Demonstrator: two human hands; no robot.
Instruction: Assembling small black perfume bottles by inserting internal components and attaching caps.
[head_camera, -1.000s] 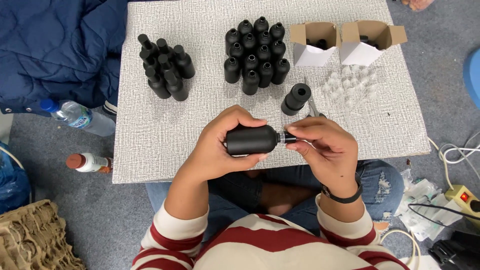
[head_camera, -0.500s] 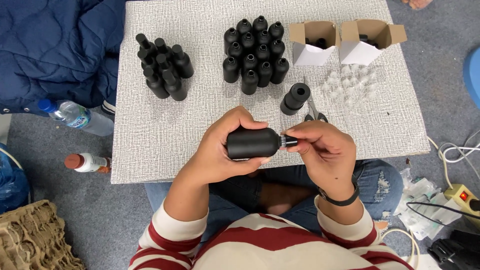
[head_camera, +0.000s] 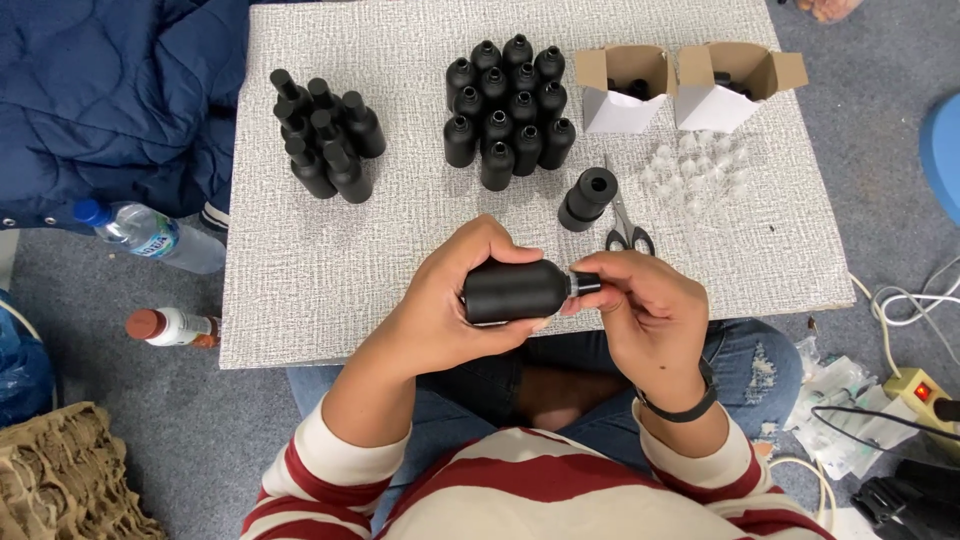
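My left hand (head_camera: 455, 300) grips a black bottle (head_camera: 515, 289) lying sideways above the near edge of the grey table (head_camera: 300, 290). My right hand (head_camera: 645, 310) pinches the bottle's neck and cap at its right end. Several capped black bottles (head_camera: 325, 135) stand at the back left. A block of several open black bottles (head_camera: 508, 95) stands at the back middle. A stack of black caps (head_camera: 588, 198) and scissors (head_camera: 625, 225) lie just beyond my right hand.
Two open cardboard boxes (head_camera: 625, 85) (head_camera: 730, 85) stand at the back right, with small clear plastic parts (head_camera: 700, 170) in front of them. A blue quilt (head_camera: 110, 100), two drink bottles (head_camera: 150, 235) (head_camera: 170, 327) and a power strip (head_camera: 920, 385) lie on the floor.
Both hands with the bottle drifted slightly lower and nearer me. My right fingers shifted around the bottle's neck.
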